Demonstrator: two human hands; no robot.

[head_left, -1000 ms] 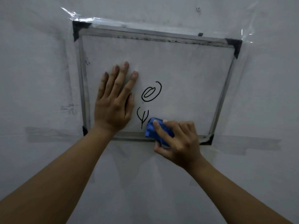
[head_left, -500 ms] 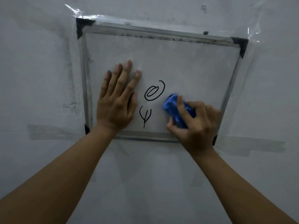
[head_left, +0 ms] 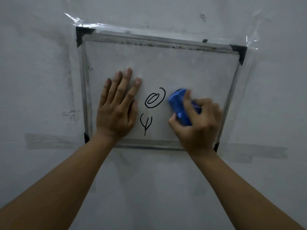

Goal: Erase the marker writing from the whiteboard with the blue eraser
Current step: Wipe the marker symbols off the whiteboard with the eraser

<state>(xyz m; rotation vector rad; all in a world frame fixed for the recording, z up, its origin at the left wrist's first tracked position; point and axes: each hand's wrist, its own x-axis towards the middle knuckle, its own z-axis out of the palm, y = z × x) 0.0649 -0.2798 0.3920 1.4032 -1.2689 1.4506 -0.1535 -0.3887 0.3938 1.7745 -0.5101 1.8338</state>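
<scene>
Pretty dim, greyish light overall. The wall is plain off-white, kinda scuffed, with strips of grey tape stuck across it, some shiny clear tape up top, and a small screw.

A second ago the right hand held the glossy blue plastic eraser at the whiteboard's bottom frame, beside the forked black mark. It has since travelled up and rightward, now lying just right of the looped black scribble.
</scene>
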